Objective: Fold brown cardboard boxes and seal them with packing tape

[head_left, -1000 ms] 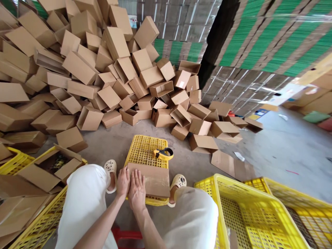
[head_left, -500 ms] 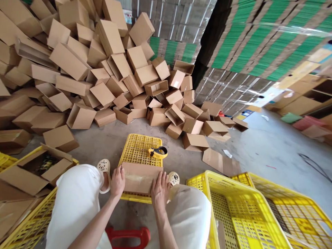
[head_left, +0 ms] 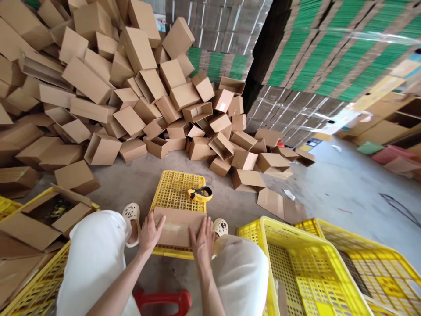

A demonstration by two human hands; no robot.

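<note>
A closed cardboard box (head_left: 177, 232) with a strip of clear tape along its top lies across an upturned yellow plastic crate (head_left: 167, 186) between my knees. My left hand (head_left: 151, 232) rests at the box's left end, thumb spread out over the top. At the right end my right hand (head_left: 202, 239) lies flat, fingers stretched and thumb apart. Both hands touch the box; its underside is hidden. Just beyond it, on the crate, sits a yellow and black tape dispenser (head_left: 200, 193).
Empty cartons (head_left: 128, 120) form a big heap ahead. At left, a yellow crate (head_left: 49, 272) carries an open carton (head_left: 42, 224) with small items inside. Yellow crates (head_left: 296, 263) stand at right. Bundled flat cardboard (head_left: 305, 66) is stacked behind. A red stool (head_left: 164, 298) shows below me.
My left thumb has spread away from the fingers onto the box top. My right thumb has also moved outward across the cardboard. The box has stayed in place.
</note>
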